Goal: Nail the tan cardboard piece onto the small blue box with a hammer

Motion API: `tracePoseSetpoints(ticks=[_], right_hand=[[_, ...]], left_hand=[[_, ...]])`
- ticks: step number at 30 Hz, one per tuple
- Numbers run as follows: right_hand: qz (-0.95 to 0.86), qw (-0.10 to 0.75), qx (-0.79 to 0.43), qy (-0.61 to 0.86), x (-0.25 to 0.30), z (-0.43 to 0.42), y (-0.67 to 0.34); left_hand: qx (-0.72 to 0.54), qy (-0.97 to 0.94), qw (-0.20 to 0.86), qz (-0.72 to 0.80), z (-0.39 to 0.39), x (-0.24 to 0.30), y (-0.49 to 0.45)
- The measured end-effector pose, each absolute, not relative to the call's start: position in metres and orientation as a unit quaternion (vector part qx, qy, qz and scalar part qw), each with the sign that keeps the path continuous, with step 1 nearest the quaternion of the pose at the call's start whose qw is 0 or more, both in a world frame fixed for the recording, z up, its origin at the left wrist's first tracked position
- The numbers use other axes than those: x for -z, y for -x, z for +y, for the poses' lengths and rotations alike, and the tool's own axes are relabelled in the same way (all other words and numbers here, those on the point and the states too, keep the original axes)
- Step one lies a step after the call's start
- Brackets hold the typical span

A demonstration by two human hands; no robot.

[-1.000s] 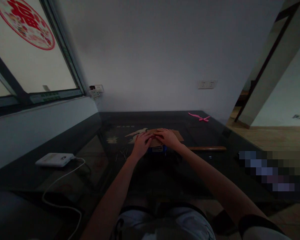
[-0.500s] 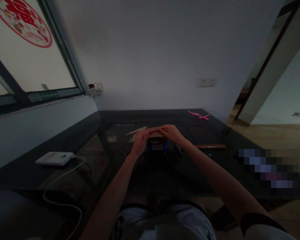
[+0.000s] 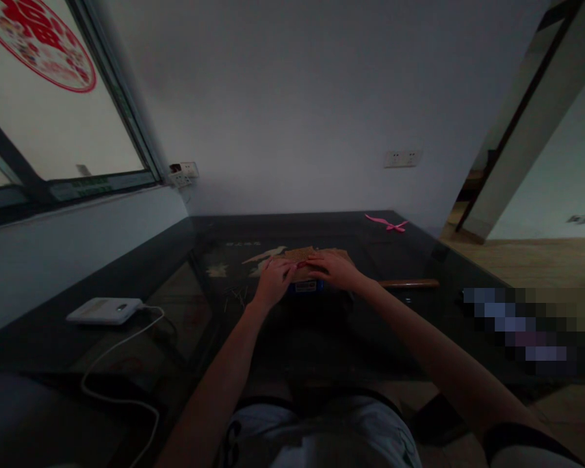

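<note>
A brown, grainy sheet [image 3: 299, 254] lies over a small blue box [image 3: 308, 286] on the dark table. My left hand [image 3: 275, 279] grips the sheet's left side near edge, its fingers bent over it. From the right, my right hand [image 3: 335, 270] is closed on the same sheet, with its fingertips close to those of the left. Part of the sheet shows beyond the right hand's knuckles. Most of the box is hidden beneath the sheet and hands. Whether the sheet is paper or thin board I cannot tell.
A brown wooden strip [image 3: 409, 283] lies right of my right hand. Several thin sticks or nails [image 3: 234, 298] lie left of the box. A white power bank [image 3: 106, 311] with a cable sits at the left. A pink ribbon [image 3: 387, 224] lies at the far edge.
Both hands have come down and nearer to me, folding the sheet's near edge over the box. More of the sheet's top shows, and less of the box.
</note>
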State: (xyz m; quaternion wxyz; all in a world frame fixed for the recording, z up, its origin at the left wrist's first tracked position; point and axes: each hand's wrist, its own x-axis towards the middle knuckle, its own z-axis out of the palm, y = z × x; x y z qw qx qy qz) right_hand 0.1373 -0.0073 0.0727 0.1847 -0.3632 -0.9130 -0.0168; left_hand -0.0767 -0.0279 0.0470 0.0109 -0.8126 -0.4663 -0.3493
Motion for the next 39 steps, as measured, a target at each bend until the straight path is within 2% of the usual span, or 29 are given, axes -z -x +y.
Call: tracePoseSetpoints(ticks=[8, 23, 39], right_hand=[[-0.923, 0.122, 0.062, 0.361, -0.065, -0.006, -0.143], [-0.923, 0.111, 0.074, 0.36, -0.073, -0.006, -0.136], [-0.929, 0.092, 0.048, 0.356, -0.074, -0.003, -0.135]], left_hand=[[0.306, 0.82, 0.042, -0.482, -0.032, -0.05, 0.073], [0.26, 0.825, 0.057, -0.498, -0.033, -0.054, 0.07], [0.272, 0.817, 0.054, -0.505, -0.028, -0.047, 0.07]])
